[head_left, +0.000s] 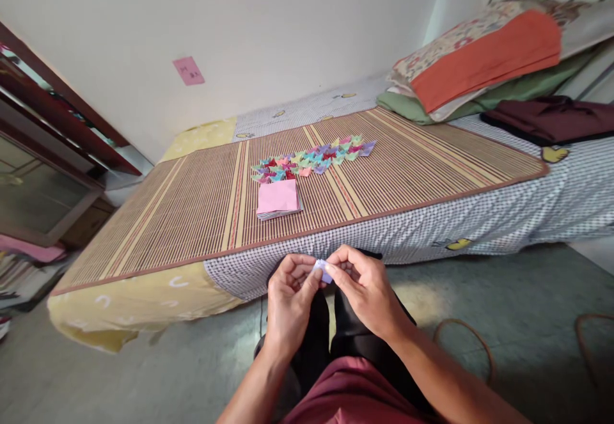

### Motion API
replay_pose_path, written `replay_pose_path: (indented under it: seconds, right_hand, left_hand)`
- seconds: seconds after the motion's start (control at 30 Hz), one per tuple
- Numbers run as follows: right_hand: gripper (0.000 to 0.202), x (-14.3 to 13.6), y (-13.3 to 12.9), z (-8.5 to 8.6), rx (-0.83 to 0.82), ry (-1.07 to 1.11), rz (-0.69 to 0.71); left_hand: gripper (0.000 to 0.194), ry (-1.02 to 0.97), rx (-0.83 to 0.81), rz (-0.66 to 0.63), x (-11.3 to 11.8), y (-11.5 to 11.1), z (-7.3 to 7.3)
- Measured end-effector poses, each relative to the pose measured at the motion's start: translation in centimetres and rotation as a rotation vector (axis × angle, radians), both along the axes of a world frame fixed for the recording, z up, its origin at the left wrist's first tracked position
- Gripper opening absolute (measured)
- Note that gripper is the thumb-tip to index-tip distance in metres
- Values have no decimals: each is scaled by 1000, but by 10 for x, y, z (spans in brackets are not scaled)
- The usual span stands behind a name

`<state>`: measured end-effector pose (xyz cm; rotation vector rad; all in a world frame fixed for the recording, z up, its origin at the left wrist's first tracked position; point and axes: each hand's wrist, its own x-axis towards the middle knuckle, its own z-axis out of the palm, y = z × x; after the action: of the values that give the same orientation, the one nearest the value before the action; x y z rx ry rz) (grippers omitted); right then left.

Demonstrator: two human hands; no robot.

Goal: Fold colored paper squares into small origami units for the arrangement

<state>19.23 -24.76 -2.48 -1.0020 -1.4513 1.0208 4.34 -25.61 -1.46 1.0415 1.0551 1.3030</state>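
Observation:
Between my two hands, above my lap, is a small folded piece of lavender paper point(325, 270). My left hand point(293, 293) pinches its left side with thumb and fingertips. On its right side, the thumb and forefinger of my right hand point(364, 283) are closed on it. Ahead on the striped mat lies a stack of paper sheets point(278, 199), pink on top. Just behind the stack, several small folded paper pieces point(311, 158) in many colours are set out in slanting rows.
The woven mat point(192, 200) covers much of the bed. Folded bedding with an orange cloth point(494, 59) and a maroon bag point(556, 120) lie at the right. A pink note point(188, 71) is on the wall. A brown cable point(467, 328) loops over the floor.

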Motion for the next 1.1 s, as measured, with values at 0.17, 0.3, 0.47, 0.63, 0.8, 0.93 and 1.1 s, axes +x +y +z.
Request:
replay_pose_path:
  seconds: [0.17, 0.3, 0.47, 0.63, 0.8, 0.93, 1.1]
  right_hand:
    - [23, 3, 0, 0, -37, 56, 42]
    - [28, 4, 1, 0, -86, 65, 90]
    - [30, 4, 1, 3, -63, 14, 74]
    - [30, 6, 2, 2, -34, -34, 54]
    - [26, 12, 3, 2, 17, -133, 100]
    - [25, 11, 3, 3, -21, -100, 97]
    - [13, 2, 1, -1, -118, -44, 98]
  left_hand:
    - [31, 15, -50, -92, -1, 2, -4]
    - [31, 30, -37, -40, -3, 1, -4]
    - [31, 10, -43, -34, -5, 3, -6]
    - [34, -18, -81, -89, -4, 6, -8]
    - [31, 1, -81, -89, -5, 6, -3]
    - [22, -13, -33, 12, -6, 7, -4]
    - [30, -222, -137, 126, -3, 10, -10]
